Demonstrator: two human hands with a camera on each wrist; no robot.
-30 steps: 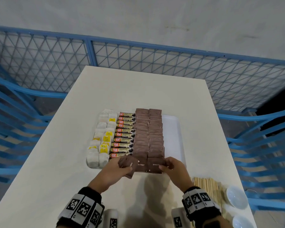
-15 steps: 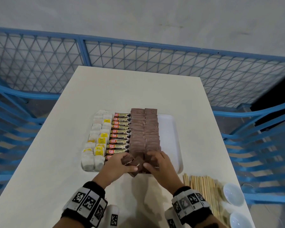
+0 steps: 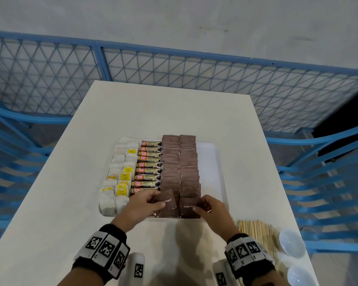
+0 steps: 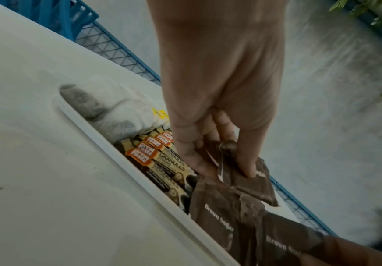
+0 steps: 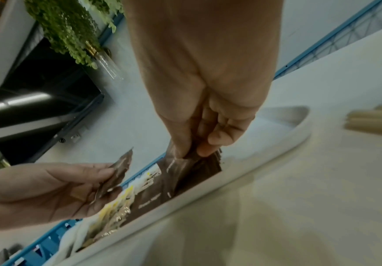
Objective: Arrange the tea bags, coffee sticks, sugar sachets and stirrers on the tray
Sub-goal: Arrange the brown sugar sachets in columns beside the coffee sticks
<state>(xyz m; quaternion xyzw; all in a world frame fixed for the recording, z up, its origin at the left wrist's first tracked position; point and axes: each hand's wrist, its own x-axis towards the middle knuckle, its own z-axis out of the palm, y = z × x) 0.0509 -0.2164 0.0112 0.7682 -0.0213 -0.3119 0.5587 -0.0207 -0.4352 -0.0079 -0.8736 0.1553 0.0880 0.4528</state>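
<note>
Two hands each pinch a brown sugar sachet, left (image 3: 167, 201) and right (image 3: 189, 207), hiding the tray's (image 3: 210, 162) near edge.

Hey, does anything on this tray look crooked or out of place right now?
Only the brown sugar sachet pinched in the left hand: it sits tilted against the straight sachet columns. The stirrers lie off the tray, on the table.

A long white rectangular table (image 3: 74, 182) stands against a blue metal fence with diamond wire mesh (image 3: 174, 73), grey wall behind it. Two small white round bowls (image 3: 291, 242) sit at the table's near right corner. Green hanging foliage (image 5: 67, 30) shows off to one side.
</note>
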